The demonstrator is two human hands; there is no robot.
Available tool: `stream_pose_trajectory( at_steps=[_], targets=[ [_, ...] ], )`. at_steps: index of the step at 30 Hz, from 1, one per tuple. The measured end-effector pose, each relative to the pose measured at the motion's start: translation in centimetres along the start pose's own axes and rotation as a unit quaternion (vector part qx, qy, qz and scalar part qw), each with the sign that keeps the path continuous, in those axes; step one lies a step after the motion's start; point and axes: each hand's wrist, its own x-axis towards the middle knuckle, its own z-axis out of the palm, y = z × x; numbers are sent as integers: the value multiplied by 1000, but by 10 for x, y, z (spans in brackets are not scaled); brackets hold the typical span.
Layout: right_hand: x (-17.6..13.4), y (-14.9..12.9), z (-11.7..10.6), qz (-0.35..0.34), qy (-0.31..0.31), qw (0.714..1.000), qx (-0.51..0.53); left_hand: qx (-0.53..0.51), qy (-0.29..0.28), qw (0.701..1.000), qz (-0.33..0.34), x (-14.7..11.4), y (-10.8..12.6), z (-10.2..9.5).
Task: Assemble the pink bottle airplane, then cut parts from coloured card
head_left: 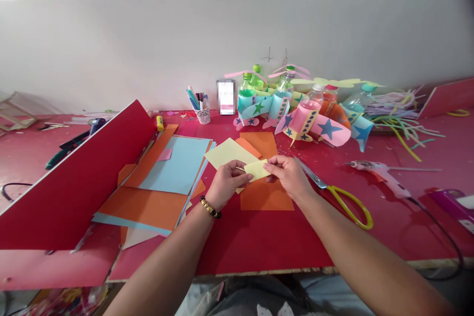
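Near edge: a beaded bracelet (210, 207) was worn on the left wrist. By the left hand (226, 181), 1 edge of a small yellow paper (255, 172) was pinched between thumb and fingers; by the right hand (291, 173), the opposite edge was gripped likewise. The piece was thus held between the 2 hands, over orange paper (267, 200) laid on the red tabletop (266, 242). To the left, blue and orange sheets (174, 165) were stacked. Yellow-handled scissors (328, 186) were laid beside the right forearm; farther right, a pink glue gun (387, 177) was noted on its side.

Just past the left hand, a larger yellow sheet (229, 152) was seen. Farther back, pens were stood in a patterned cup (203, 116). To its right, paper-winged bottle planes (309, 116) were grouped, backed by a white partition (148, 49).
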Motion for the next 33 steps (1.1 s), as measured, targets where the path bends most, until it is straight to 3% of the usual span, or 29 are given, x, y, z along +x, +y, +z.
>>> stream_pose_trajectory(
  at_steps=[33],
  targets=[
    [-4, -1, 5, 6, 3, 999, 37, -26, 43, 999, -21, 2, 1, 1]
  ],
)
